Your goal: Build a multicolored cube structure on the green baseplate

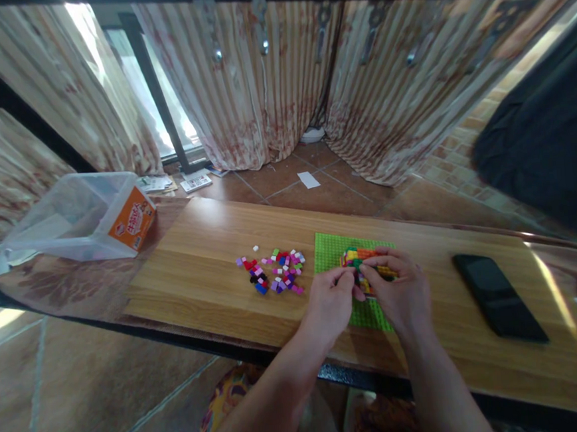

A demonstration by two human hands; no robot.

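A small build of colourful toy bricks (369, 253), in yellow, orange, green and red, stands over the bright green baseplate (328, 246). My left hand (331, 300) grips its left side, thumb and fingers pressed together. From the right, my right hand (403, 288) holds the same build, its fingers bent over the top and thumb near a green brick. Both hands hide much of the build, so whether a loose brick is pinched there I cannot tell. Left of the baseplate lies a scatter of loose toy bricks (285, 269), pink, purple, white, red, blue and black.
A black phone (497, 299) lies right of the hands on the wooden board (192, 263). At the far left stands a clear plastic box (86, 248) with an orange label. Patterned curtains (264, 98) hang beyond, and a dark cloth shape (551, 129) is at the right.
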